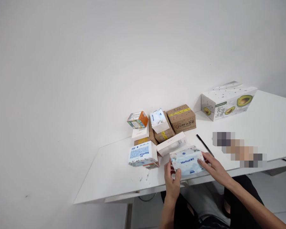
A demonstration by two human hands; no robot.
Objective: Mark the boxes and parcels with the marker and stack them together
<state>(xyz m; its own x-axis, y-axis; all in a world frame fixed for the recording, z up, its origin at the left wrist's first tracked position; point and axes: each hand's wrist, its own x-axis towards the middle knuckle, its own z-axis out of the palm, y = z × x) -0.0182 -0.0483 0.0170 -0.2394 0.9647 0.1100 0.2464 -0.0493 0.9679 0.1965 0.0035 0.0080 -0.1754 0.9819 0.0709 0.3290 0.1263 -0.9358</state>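
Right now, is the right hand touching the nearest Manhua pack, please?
Touching: the head view shows the right hand holding the Manhua pack, thumb on its printed face.

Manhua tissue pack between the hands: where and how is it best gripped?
Probably by its short ends, left hand from the left, right hand from the right: the Manhua tissue pack is oblong, its ends lie left and right, and a slim white box sits close behind it, crowding the far side.
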